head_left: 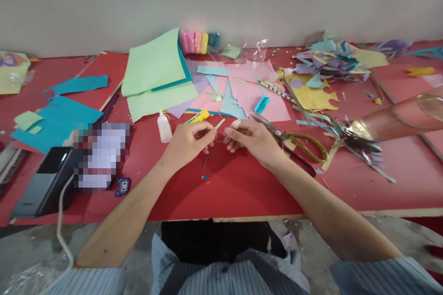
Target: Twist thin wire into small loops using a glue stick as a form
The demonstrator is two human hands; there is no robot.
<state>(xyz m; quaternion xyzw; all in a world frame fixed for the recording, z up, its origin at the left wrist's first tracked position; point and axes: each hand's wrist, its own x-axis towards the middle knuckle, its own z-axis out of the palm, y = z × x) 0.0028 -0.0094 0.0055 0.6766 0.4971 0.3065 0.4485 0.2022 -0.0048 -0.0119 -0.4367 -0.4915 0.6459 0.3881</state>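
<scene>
My left hand point(196, 136) and my right hand point(251, 138) are close together above the red table, thumbs and forefingers pinched. Between their fingertips runs a thin, pale, thread-like loop point(220, 140), gripped from both sides. A small pale green paper strip point(220, 123) sticks out by my left fingertips; whether they pinch it too, I cannot tell. Under my left hand is a small dark chain point(206, 162). Large scissors point(285, 136) lie just right of my right hand. A white glue bottle point(164, 127) and a yellow glue stick point(198, 116) are beside my left hand.
Green paper sheets point(155, 67), pink paper point(247, 87) and a heap of paper scraps point(332, 62) cover the back. At left are a phone point(104, 156), a dark device point(44, 184) and a white cable point(61, 212). A transparent cylinder point(398, 117) lies at right.
</scene>
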